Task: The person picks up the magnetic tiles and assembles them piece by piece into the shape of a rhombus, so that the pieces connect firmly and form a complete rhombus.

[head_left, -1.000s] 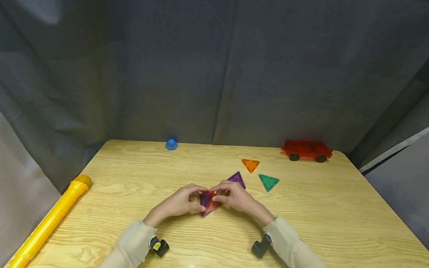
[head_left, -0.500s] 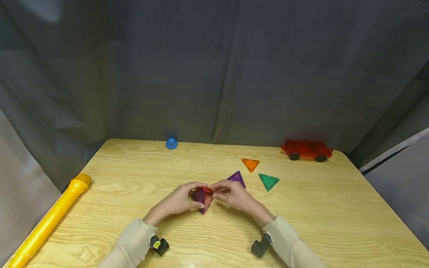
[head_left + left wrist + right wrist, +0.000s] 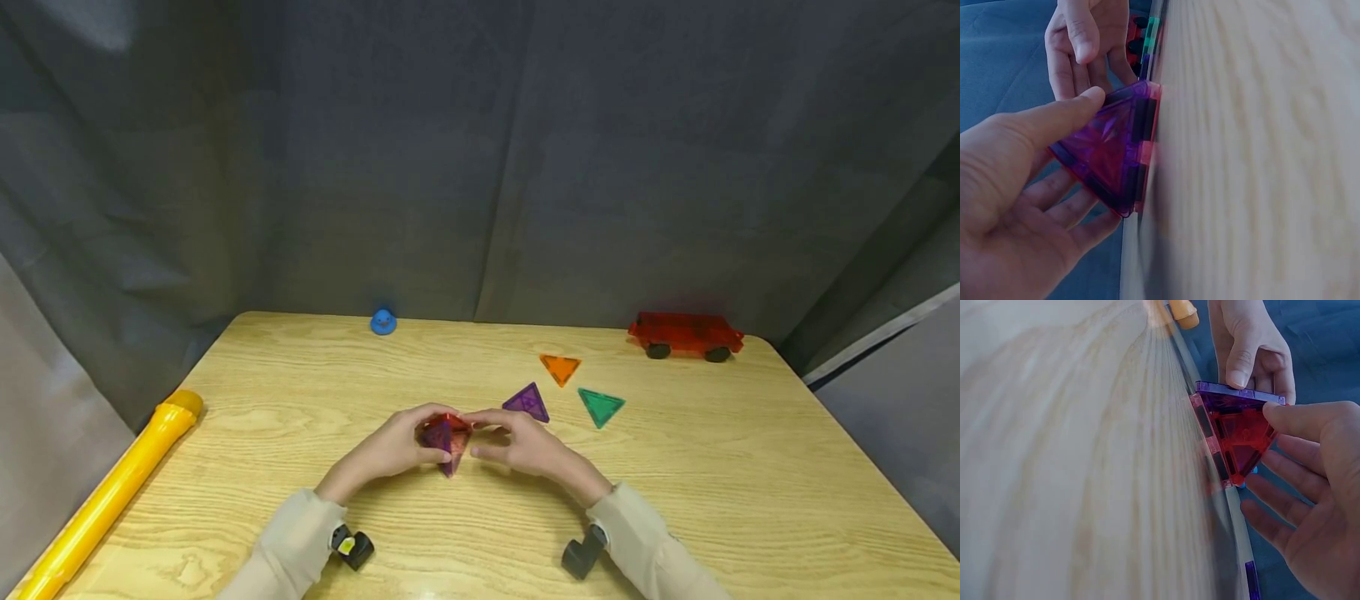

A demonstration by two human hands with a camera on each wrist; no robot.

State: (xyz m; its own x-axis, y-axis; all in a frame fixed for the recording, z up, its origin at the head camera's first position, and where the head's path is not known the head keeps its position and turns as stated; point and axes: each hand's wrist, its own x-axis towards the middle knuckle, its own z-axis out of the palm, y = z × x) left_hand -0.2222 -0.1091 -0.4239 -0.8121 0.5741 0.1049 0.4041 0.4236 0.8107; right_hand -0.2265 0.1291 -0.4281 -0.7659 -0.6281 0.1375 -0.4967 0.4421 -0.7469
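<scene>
My left hand (image 3: 390, 446) grips a small pyramid of see-through magnetic tiles, thumb on its purple tile (image 3: 1105, 144) and fingers behind. A red tile (image 3: 1244, 437) forms the side facing my right hand (image 3: 521, 442). The pyramid's red bottom edge is right at the tabletop. My right hand's fingers are spread loosely, with a fingertip right at the pyramid's top and the thumb apart from it in the head view. Behind the right hand lies a loose purple triangle tile (image 3: 527, 403).
Farther back lie an orange triangle tile (image 3: 561, 370) and a green triangle tile (image 3: 601, 408). A red toy car (image 3: 687, 335) stands at the back right, a blue rubber duck (image 3: 383, 322) at the back left. A long yellow tube (image 3: 112, 500) lies along the table's left edge.
The pyramid has turned and shifted a little left, with the left hand round it. The right thumb has come away from the red tile, and the loose purple tile shows more fully.
</scene>
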